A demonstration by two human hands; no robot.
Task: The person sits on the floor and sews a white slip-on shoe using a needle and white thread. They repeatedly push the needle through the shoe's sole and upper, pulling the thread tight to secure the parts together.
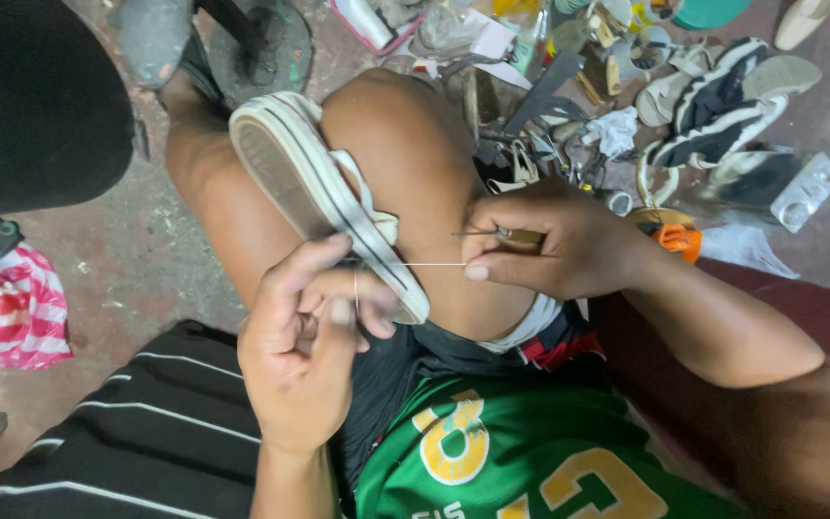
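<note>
Two hands, left hand (305,336) and right hand (554,240), stitch one sneaker (324,197).

Bare floor (136,259) lies open at the left, between the leg and the striped cloth (26,308); far and right, a heap of shoes (722,101) and tools (530,144) blocks the way; the raised knee (405,144) and sneaker (324,197) fill the middle; a taut thread (434,264) spans both hands.

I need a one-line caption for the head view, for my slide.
Left hand steadies a white canvas sneaker between the knees while right hand pulls pale thread with a thin metal awl.
</note>
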